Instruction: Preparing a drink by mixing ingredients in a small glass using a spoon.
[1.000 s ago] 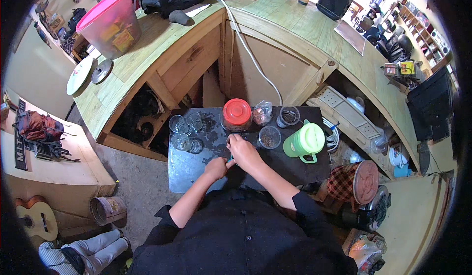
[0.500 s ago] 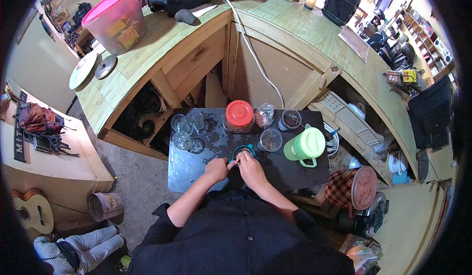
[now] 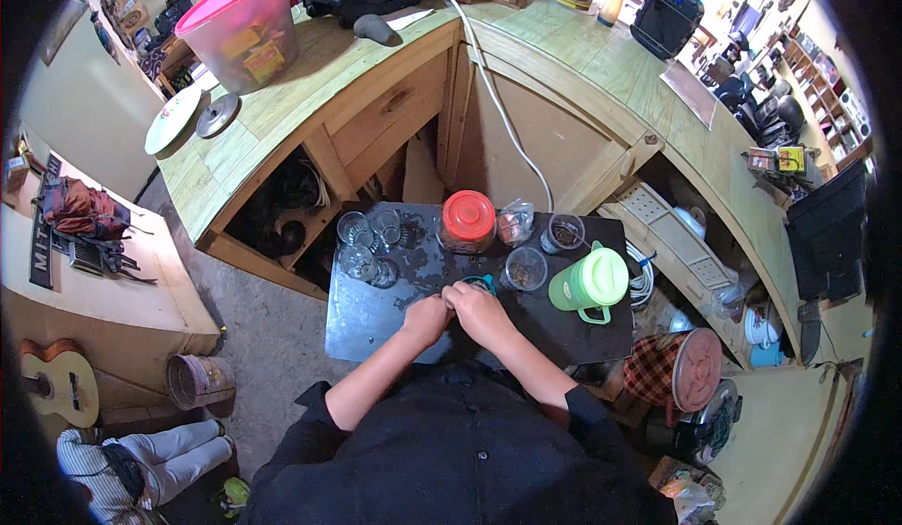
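Note:
My left hand (image 3: 427,320) and my right hand (image 3: 477,313) meet over the near middle of a dark low table (image 3: 395,326). Both have their fingers curled and touching; whatever they pinch is hidden. Just beyond my right fingers, part of a teal-rimmed item (image 3: 483,284) shows, mostly covered by that hand. Behind it stands a jar with a red lid (image 3: 467,221). To its right are a small clear plastic bag (image 3: 515,224), a clear cup with dark contents (image 3: 564,235), another clear cup (image 3: 523,270) and a green lidded pitcher (image 3: 590,283).
Several clear drinking glasses (image 3: 357,262) are grouped at the table's left. A wooden counter (image 3: 324,84) curves round the far side, bearing a pink-rimmed bin (image 3: 242,37). On the right rests a checked container with a round lid (image 3: 695,370); a bucket (image 3: 199,380) stands left.
My hands have drawn closer together, the right fingers now covering the left fingertips and more of the teal-rimmed item. The whole view has shifted slightly.

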Action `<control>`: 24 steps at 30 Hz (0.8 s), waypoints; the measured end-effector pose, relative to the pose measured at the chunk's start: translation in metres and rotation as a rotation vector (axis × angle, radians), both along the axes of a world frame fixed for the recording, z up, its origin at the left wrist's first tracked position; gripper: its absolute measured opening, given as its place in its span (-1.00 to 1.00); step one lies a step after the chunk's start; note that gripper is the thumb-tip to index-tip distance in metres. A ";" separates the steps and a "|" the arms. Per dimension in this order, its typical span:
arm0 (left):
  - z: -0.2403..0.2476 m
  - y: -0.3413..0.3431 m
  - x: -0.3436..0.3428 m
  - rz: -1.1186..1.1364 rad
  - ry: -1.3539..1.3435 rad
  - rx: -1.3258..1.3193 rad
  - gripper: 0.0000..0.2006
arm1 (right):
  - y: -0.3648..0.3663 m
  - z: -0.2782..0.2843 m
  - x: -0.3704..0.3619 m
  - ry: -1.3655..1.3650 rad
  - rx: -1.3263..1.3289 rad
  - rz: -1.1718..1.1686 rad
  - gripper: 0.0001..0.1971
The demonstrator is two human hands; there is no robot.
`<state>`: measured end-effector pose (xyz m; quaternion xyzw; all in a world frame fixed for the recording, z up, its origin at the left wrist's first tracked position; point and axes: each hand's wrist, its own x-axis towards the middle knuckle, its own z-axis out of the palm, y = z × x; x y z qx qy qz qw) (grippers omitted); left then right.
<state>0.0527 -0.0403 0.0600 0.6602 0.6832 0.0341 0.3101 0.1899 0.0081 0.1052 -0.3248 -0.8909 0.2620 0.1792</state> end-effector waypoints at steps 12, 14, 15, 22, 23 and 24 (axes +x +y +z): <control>0.001 0.000 0.007 0.013 0.068 0.017 -0.78 | -0.031 -0.011 0.050 0.189 -0.031 -0.056 -0.83; 0.001 0.000 0.007 0.020 0.065 0.013 -0.77 | -0.036 -0.014 0.052 0.206 -0.054 -0.059 -0.82; 0.002 -0.001 0.006 0.027 0.064 0.010 -0.76 | -0.035 -0.013 0.050 0.234 -0.044 -0.073 -0.82; 0.000 0.000 0.006 0.015 0.050 0.041 -0.76 | -0.017 0.001 0.041 0.156 0.172 0.007 -0.86; 0.001 0.000 0.006 0.019 0.052 0.042 -0.77 | -0.019 -0.001 0.041 0.116 0.158 0.062 -0.86; 0.001 0.000 0.007 0.023 0.053 0.044 -0.78 | -0.022 -0.004 0.040 0.075 0.144 0.117 -0.86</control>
